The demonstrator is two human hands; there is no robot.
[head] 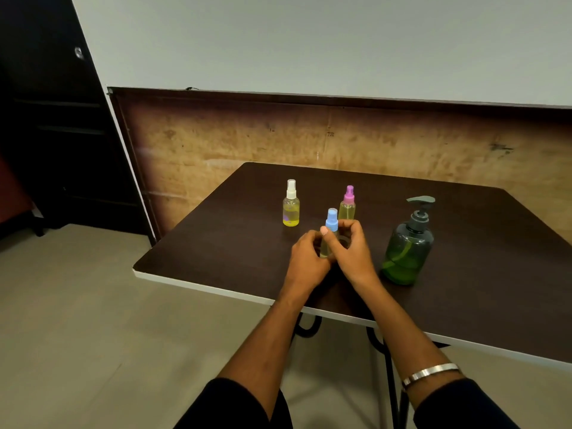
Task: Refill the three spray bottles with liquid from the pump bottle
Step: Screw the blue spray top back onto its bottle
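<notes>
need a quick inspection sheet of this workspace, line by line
surface: dark table, white edge
job's things: blue-cap bottle held upright; white-cap bottle and pink-cap bottle stand behind it, yellowish liquid, caps on; green pump bottle to their right, part full
clutter: nothing seen
grippers: left hand and right hand both grip the blue-cap bottle
cables: nothing seen
surroundings: brown board against pale wall, dark cabinet at left

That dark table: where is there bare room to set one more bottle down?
The dark table lies bare right of the green pump bottle, and along its left edge, left of the white-capped spray bottle. The middle is crowded: both hands, left hand and right hand, hold the blue-capped bottle before the pink-capped bottle.
</notes>
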